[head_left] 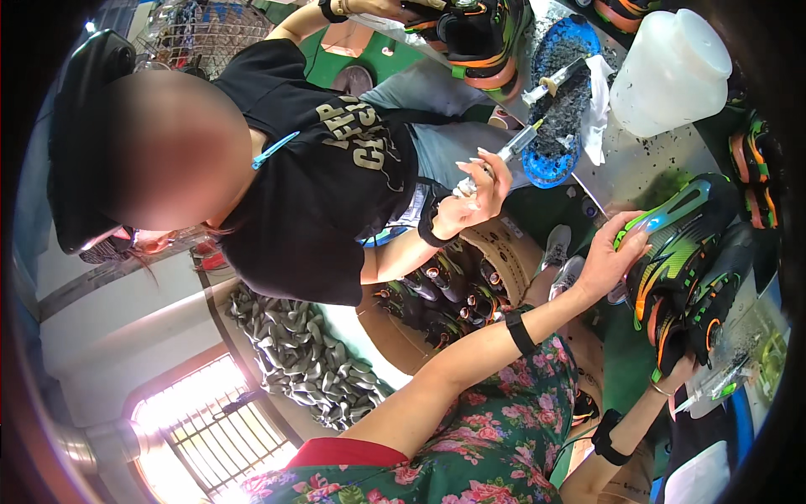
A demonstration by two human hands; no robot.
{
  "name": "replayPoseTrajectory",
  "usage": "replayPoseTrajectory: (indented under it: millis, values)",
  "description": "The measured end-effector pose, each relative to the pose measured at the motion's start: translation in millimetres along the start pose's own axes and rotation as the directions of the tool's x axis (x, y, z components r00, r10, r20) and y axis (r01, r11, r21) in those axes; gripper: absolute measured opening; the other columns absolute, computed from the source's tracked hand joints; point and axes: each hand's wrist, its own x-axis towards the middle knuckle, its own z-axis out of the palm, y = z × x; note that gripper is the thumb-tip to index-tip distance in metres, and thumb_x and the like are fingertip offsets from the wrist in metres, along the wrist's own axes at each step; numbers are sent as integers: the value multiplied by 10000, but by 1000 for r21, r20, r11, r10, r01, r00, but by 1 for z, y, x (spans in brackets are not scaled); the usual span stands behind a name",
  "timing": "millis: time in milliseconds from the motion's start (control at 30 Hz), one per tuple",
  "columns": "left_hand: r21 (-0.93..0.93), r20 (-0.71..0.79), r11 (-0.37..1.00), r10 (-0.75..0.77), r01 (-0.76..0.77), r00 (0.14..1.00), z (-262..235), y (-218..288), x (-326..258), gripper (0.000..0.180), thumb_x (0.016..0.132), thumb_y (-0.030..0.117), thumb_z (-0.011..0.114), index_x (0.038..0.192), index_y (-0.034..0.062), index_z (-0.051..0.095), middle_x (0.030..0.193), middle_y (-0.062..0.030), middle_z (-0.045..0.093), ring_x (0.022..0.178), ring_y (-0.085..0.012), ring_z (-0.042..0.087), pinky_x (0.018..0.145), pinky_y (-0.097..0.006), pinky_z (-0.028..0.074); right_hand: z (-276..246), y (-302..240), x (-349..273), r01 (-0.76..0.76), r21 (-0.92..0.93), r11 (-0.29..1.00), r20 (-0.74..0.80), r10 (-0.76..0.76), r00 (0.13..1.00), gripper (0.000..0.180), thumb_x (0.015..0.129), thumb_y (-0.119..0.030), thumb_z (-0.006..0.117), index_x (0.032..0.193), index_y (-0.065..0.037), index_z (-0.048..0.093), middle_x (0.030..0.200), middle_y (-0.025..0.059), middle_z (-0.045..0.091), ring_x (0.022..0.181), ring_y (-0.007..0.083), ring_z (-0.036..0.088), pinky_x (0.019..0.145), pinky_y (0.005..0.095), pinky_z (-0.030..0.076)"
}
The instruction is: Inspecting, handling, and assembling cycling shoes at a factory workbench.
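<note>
My left hand [611, 256] rests its fingers over the toe end of a black, green and orange sports shoe [684, 244] and grips it. My right hand [674, 371] holds the same shoe from below at its other end and is mostly hidden by it. A clear syringe-like applicator [714, 388] lies just right of that hand. Opposite me a person in a black T-shirt holds another applicator [514, 148] in one hand [474, 197], pointing it at a blue tray [550, 166] of dark granules.
A white plastic jug [672, 67] stands on the grey worktop [638, 168]. More matching shoes [478, 38] lie at the top, one held by the other person's hand. A cardboard box [504, 244] of shoes and a grey pile of soles [302, 353] sit below.
</note>
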Motion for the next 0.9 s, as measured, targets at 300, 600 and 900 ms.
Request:
replayPoseTrajectory:
  millis: [300,600,900]
  values:
    - [-33,13,999,12,-12,1000,-7,-7,-4,355,942,120,608,1269,0,537,1153,-45,487,1060,-97,542,851,-227,537,9,-204,7,191,103,976,-240,-162,957,575,894,-98,609,1415,45,411,1444,155,457,1325,298,451,1133,423,326]
    - [-35,19,999,23,-23,1000,-8,-5,-4,359,946,115,598,1281,4,534,1147,-32,486,1058,-102,551,882,-238,540,18,-211,9,381,-237,894,-181,-426,887,663,907,-346,653,1405,31,430,1436,154,475,1351,326,416,1144,426,275]
    - [-59,18,998,28,-27,999,-8,-9,-4,367,949,130,605,1286,5,533,1175,-31,503,1106,-113,552,902,-256,540,23,-196,0,273,-61,960,-263,-279,924,563,885,-238,698,1307,19,426,1479,215,403,1330,337,429,1135,436,312]
